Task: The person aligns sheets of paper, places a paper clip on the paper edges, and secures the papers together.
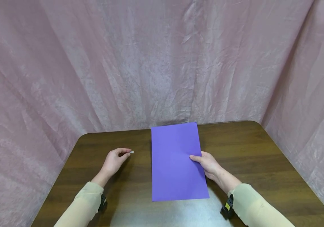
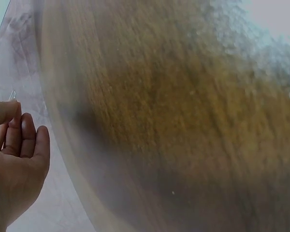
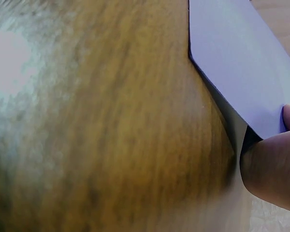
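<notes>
My right hand (image 1: 210, 165) grips a purple sheet of paper (image 1: 176, 164) by its right edge, thumb on top and the other fingers hidden beneath. In the right wrist view the paper (image 3: 241, 63) is raised off the table along its near edge. Left of the sheet, my left hand (image 1: 114, 161) pinches a small paper clip (image 1: 132, 152) between thumb and fingertips, above the table. The left wrist view shows the clip (image 2: 12, 94) sticking up past the thumb tip, the other fingers (image 2: 27, 137) loosely bent.
The brown wooden table (image 1: 252, 151) has rounded far corners and a bright glare near its front. Pink velvety curtains (image 1: 162, 63) hang behind it and along both sides. Dark wrist cameras (image 1: 228, 207) sit on the sleeves.
</notes>
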A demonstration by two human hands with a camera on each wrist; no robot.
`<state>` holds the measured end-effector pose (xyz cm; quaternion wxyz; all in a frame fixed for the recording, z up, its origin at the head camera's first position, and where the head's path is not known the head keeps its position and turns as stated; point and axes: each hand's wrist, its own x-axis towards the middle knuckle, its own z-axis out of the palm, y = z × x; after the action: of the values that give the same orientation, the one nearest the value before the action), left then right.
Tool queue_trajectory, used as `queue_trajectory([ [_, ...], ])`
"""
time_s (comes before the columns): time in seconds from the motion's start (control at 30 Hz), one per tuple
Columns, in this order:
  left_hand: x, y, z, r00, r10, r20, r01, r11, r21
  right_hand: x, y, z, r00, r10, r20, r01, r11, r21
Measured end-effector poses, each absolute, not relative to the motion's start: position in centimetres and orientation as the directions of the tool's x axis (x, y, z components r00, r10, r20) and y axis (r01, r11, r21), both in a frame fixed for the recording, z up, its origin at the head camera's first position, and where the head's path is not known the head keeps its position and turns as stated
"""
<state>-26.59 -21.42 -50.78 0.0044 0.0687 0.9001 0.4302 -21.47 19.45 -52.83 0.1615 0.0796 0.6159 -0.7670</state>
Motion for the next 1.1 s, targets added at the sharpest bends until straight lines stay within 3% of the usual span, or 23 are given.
queue_trajectory([
  [0.8,-27.01,-21.18,-50.91,-0.987,0.097,0.131,0.162,0.565,0.809,-21.69,19.68,-52.84,-0.937,-0.136,-0.321,0.342,-0.179,-0.922],
  [1.1,-27.19,-21.10,-50.61,-0.993,0.076,0.087,0.113,0.479,0.870,-21.66,19.70,-52.59,-0.937,-0.150,-0.316,0.340,-0.181,-0.923],
])
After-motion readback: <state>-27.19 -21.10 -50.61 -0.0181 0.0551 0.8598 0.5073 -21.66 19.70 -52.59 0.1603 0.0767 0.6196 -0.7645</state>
